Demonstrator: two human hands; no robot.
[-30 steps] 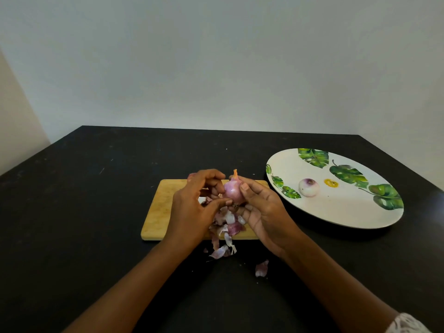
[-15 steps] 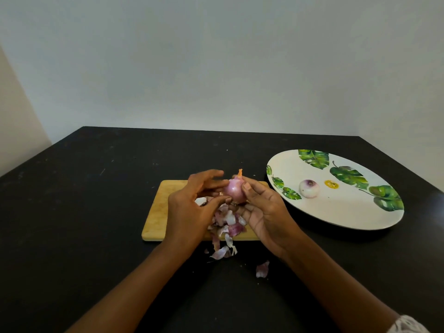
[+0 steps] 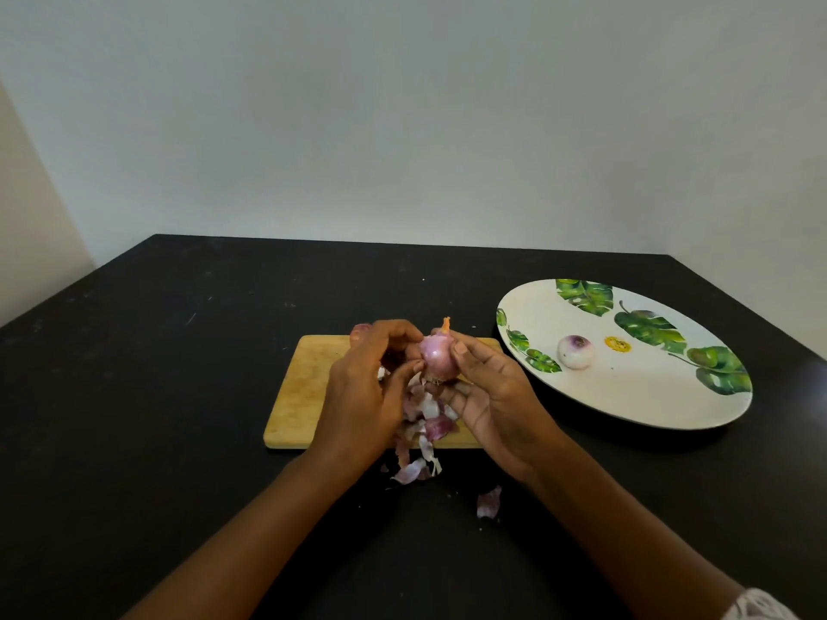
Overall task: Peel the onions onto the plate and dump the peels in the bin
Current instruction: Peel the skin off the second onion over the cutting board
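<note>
Head view: you hold the red onion (image 3: 437,360) just above the cutting board (image 3: 304,382). Your right hand (image 3: 496,404) pinches it between thumb and fingers, and your left hand (image 3: 362,396) curls against its other side. Loose peels (image 3: 429,413) lie below, spilling from the board onto the worktop (image 3: 179,396). A peeled onion (image 3: 576,351) sits on the plate (image 3: 626,396) at right.

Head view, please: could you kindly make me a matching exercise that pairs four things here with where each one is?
Things:
1 peeled onion
2 pink onion
3 peel pile
4 lone peel

Places:
A on the bare black table, nearer than the board
B on the plate
C held between left hand and right hand
D across the cutting board's near edge

Pairs: 1-B, 2-C, 3-D, 4-A
</note>
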